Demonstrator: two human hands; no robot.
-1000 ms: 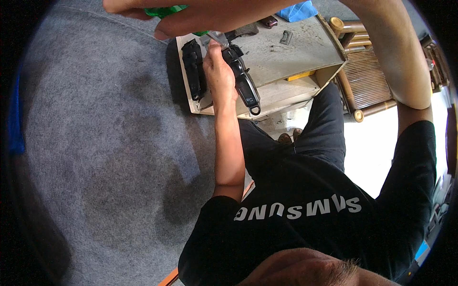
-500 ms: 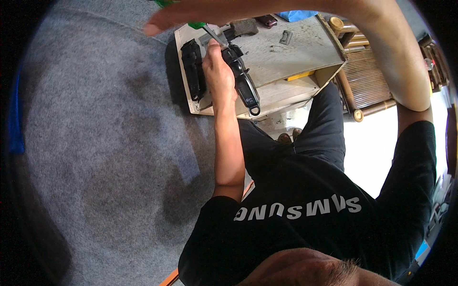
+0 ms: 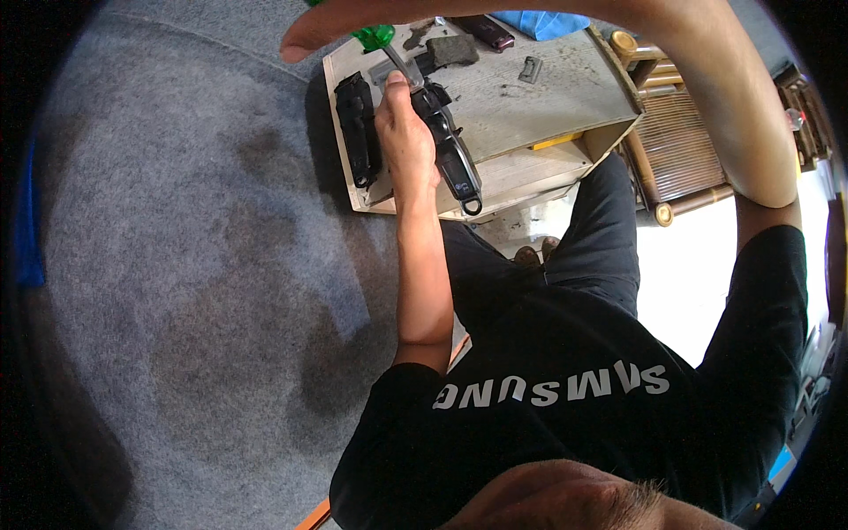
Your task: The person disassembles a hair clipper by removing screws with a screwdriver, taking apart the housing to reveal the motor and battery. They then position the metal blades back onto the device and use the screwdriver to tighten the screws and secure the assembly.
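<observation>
My left hand (image 3: 406, 146) is wrapped round a black hair clipper (image 3: 456, 168) with a hanging loop at its lower end. Its thumb presses near a grey, partly see-through piece (image 3: 389, 69) at the clipper's upper end. High across the picture's upper edge reaches my right hand (image 3: 331, 28), thumb pointing left and the other fingers hidden. A shiny green object (image 3: 377, 35) shows on both sides of this hand, which seems to hold it; its kind is hidden. A second black clipper (image 3: 356, 132) lies left of my left hand.
The light wooden box table (image 3: 539, 102) carries a dark grey block (image 3: 452, 50), a dark maroon device (image 3: 491, 32), a small grey part (image 3: 530, 70) and a blue bag (image 3: 548, 25). A yellow item (image 3: 556, 140) sits in its open shelf. Bamboo furniture (image 3: 676, 146) stands right; grey carpet (image 3: 212, 265) left.
My right hand has shifted slightly right and up, with the green object moving along. More of the tabletop items show below it. My left hand and the clipper stay nearly still.
</observation>
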